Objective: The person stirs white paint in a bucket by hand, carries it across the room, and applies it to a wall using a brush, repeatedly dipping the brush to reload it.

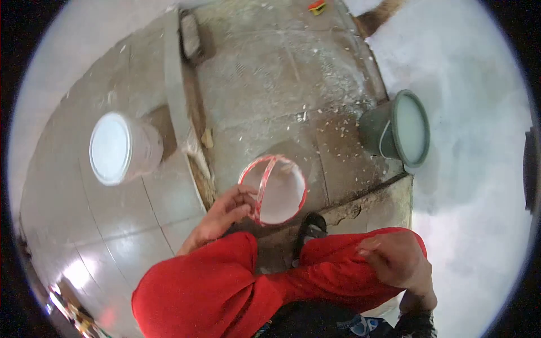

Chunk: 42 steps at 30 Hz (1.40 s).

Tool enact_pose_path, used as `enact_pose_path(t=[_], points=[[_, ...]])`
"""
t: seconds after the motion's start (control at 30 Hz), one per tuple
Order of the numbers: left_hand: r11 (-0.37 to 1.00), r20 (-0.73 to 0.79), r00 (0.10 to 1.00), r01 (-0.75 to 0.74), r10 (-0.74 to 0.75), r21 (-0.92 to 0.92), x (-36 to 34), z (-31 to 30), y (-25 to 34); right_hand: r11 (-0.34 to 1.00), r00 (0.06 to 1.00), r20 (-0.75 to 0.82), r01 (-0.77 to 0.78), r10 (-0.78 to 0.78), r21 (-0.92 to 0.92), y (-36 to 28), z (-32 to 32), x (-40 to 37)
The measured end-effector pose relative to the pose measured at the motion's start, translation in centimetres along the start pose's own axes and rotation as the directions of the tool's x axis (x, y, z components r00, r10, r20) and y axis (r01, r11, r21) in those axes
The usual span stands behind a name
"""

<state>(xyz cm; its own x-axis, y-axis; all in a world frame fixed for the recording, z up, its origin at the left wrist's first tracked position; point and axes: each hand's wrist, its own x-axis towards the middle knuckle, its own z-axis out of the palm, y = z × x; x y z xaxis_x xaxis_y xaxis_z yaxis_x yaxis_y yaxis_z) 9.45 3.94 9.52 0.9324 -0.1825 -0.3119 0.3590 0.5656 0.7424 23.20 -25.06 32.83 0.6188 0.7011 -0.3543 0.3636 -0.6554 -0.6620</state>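
A small white bucket (pixel 282 194) with a red, white-smeared rim stands on the tiled floor in front of me. Its red and white handle (pixel 266 183) crosses the opening. My left hand (pixel 230 211) is at the bucket's left side, fingers loosely bent and apart, fingertips right at the handle. Over my right knee, in red trousers (pixel 332 267), is my right hand (pixel 397 259); its fingers are smeared by motion.
To the left stands a white lidded bucket (pixel 112 149). A green bucket (pixel 411 129) of cloudy liquid is at the right. A raised strip (pixel 177 84) divides the floor, with a block (pixel 190 35) beside it. White flecks lie scattered, and an orange-yellow object (pixel 316 7) lies far off.
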Motion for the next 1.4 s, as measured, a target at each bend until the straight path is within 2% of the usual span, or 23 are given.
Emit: enact_pose_path(t=[0.07,0.2,0.27,0.3,0.33,0.4,0.43,0.5,0.53,0.6,0.63,0.7,0.77,0.8,0.87,0.93,1.0,1.07,1.1,1.13,1.2,1.27,1.4], points=[[0.999,0.084,0.996,0.026,-0.029,0.029,1.5,0.6,0.7,0.88,0.977,0.094,0.211,-0.189,-0.425,-0.2,0.2,0.7],[0.929,0.082,0.944,0.294,-0.319,0.227,4.3,1.7,2.9,0.774,0.921,0.303,0.373,-0.244,-0.512,-0.5,3.0,1.9],[0.905,0.06,0.903,0.42,-0.424,0.07,5.4,2.7,4.2,0.808,0.947,0.301,0.262,-0.111,-0.528,0.2,4.7,1.9],[0.842,-0.081,0.845,0.534,-0.528,0.081,6.3,4.9,5.9,0.83,0.952,0.304,0.204,-0.044,-0.519,0.3,5.0,2.4],[0.837,-0.079,0.843,0.538,-0.532,0.099,7.1,5.4,6.9,0.847,0.949,0.316,0.151,0.021,-0.51,0.2,5.1,3.0],[0.637,-0.126,0.806,0.543,-0.578,0.547,8.9,5.7,6.1,0.888,0.93,0.363,0.111,0.066,-0.446,0.0,4.9,3.6],[0.65,-0.13,0.815,0.535,-0.564,0.54,9.2,7.0,6.4,0.881,0.928,0.367,0.127,0.057,-0.457,-0.1,4.9,3.8],[0.445,-0.329,0.804,0.56,-0.494,0.699,9.1,10.5,9.2,0.93,0.885,0.453,0.075,0.105,-0.36,-0.4,4.7,4.1],[0.442,-0.357,0.808,0.565,-0.469,0.697,8.1,12.4,11.5,0.928,0.89,0.451,0.109,0.069,-0.358,-0.6,4.7,3.7],[0.499,-0.37,0.865,0.498,-0.338,0.709,4.0,16.9,16.9,0.987,0.957,0.286,-0.009,0.056,-0.163,-1.0,4.8,1.5],[0.552,-0.374,0.856,0.517,-0.357,0.654,1.6,19.7,21.2,0.984,0.947,0.322,0.054,0.003,-0.168,-0.9,5.0,0.7],[0.517,-0.343,0.924,0.38,-0.17,0.767,-4.7,21.1,25.9,0.958,0.97,0.242,0.094,-0.026,-0.271,-1.6,4.0,-3.6],[0.719,-0.527,0.816,0.513,-0.238,0.469,-11.6,28.8,35.3,0.939,0.934,0.336,0.215,-0.118,-0.269,-6.3,-1.8,-12.4],[0.746,-0.544,0.822,0.466,-0.167,0.476,-14.8,30.2,37.3,0.915,0.932,0.295,0.292,-0.208,-0.279,-8.4,-5.2,-13.5],[0.794,-0.584,0.808,0.404,-0.078,0.454,-20.9,32.4,39.9,0.804,0.869,0.464,0.394,-0.169,-0.446,-10.2,-9.4,-18.2],[0.914,-0.682,0.73,0.304,-0.043,0.269,-26.5,35.8,39.6,0.868,0.809,0.562,0.144,0.174,-0.475,-10.4,-12.2,-22.6],[0.905,-0.741,0.669,0.282,0.053,0.319,-31.4,36.4,38.3,0.952,0.716,0.636,-0.142,0.289,-0.272,-9.7,-14.7,-24.0],[0.899,-0.793,0.59,0.251,0.151,0.358,-35.4,37.6,37.1,0.912,0.577,0.745,-0.398,0.334,-0.1,-2.3,-14.0,-24.9],[0.865,-0.814,0.554,0.308,0.175,0.395,-36.8,38.0,36.5,0.983,0.557,0.818,-0.175,0.143,-0.053,-2.3,-17.4,-23.8],[0.832,-0.843,0.508,0.38,0.178,0.404,-37.2,38.4,35.4,0.991,0.461,0.883,-0.135,0.084,-0.024,1.5,-21.6,-23.4],[0.89,-0.924,0.332,0.337,0.192,0.306,-40.2,37.0,30.4,0.982,0.363,0.913,-0.101,0.187,-0.162,1.3,-27.6,-21.7],[0.914,-0.948,0.025,0.257,0.319,0.314,-43.6,37.1,27.6,0.94,0.398,0.853,-0.088,0.337,-0.33,-1.1,-30.0,-18.6],[0.964,-0.948,-0.289,0.26,0.135,0.058,-54.0,37.5,20.5,0.876,0.611,0.65,-0.164,0.452,-0.454,-11.1,-27.6,-10.8]])
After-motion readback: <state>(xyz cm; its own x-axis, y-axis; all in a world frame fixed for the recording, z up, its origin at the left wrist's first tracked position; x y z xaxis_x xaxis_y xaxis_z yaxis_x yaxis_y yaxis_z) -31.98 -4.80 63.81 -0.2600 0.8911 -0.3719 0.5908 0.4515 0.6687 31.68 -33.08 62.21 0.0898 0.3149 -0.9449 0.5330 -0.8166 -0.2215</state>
